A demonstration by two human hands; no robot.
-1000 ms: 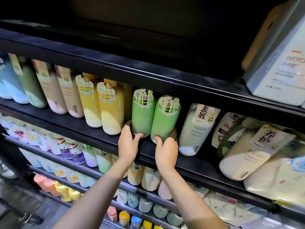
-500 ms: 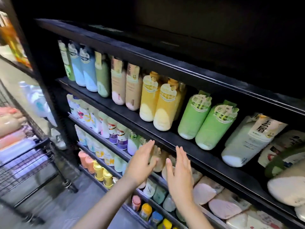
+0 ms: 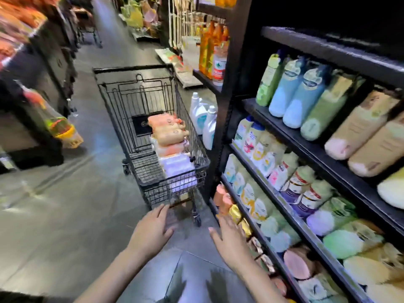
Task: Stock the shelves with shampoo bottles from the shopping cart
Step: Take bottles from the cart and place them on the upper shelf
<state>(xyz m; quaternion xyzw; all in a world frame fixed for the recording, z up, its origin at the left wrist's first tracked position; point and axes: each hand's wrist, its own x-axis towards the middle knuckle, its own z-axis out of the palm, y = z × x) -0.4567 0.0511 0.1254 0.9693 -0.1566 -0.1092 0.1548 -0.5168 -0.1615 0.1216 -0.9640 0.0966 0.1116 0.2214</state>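
Both our hands came off the shelf: left hand (image 3: 153, 231) and right hand (image 3: 229, 243) empty, fingers spread, near the shopping cart (image 3: 153, 132) holding shampoo bottles (image 3: 169, 136).

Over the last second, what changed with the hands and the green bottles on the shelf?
Both hands let go of the two green bottles, left them standing on the shelf, and drew back. The view swung left to the cart; those bottles are out of view now. The left hand and right hand hang open and empty, stretched toward the cart. The pink bottles lie in it untouched.
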